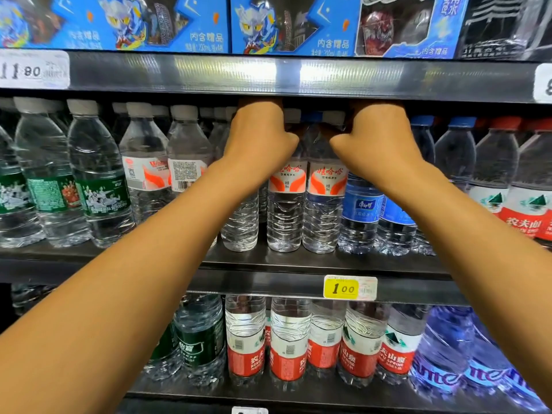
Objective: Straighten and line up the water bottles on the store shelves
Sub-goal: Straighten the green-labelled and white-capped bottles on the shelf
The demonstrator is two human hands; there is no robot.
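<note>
both hands are up on the middle shelf (298, 259), reaching in at neck height. the left hand (260, 138) has its fingers curled over the shoulder of the left red-and-white labelled bottle (285, 204), thumb tucked toward the neck, so it's gripping that one near the top. the right hand (373, 141) does the same on the right red-and-white labelled bottle (324, 204), fingers wrapped behind it, thumb pointing in toward the other hand. honestly the fingertips themselves are hidden behind the bottles, but both hands are clearly closed round them.

the two bottles stand upright, touching each other, right between the two hands and just below them, labels facing out, bases near the front edge of the shelf.

left of the left hand there's another clear bottle (240, 225) partly behind the wrist, then two bottles of the same brand turned sideways (162, 174) so the barcode shows, and further out the green-label bottles (101, 192). right of the right hand, tucked under the forearm, are the blue-label bottles (361, 210), and past those the red-capped bottles (495, 180) with the mountain logo.

below the hands, the shelf edge has a yellow price tag (349, 288) reading 1.00, and the lower shelf holds red-label bottles (288, 342). above the hands is a shelf of blue cartoon boxes (167, 22) and a white price tag (33, 70) off to the left.
</note>
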